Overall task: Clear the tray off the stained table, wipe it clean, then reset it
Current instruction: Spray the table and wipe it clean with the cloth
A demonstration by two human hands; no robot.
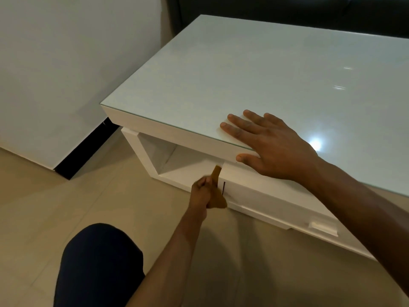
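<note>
Left hand [202, 191] clutches brown cloth [218, 196] | right hand [270, 145] flat (fingers straight) on table [243, 69]

Dim warm light, glare spots on the table [265, 74], perhaps slight blur.

Right hand [274, 147] flat on the table [254, 69] edge — left hand [202, 192] below, gripping (probably) a cloth [218, 196].

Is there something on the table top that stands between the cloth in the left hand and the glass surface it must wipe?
Nothing visible does. The left hand grips the brown cloth below the table edge, beside the open shelf. On the glass table top only the right hand rests flat, near the front edge. No tray is in view.
</note>
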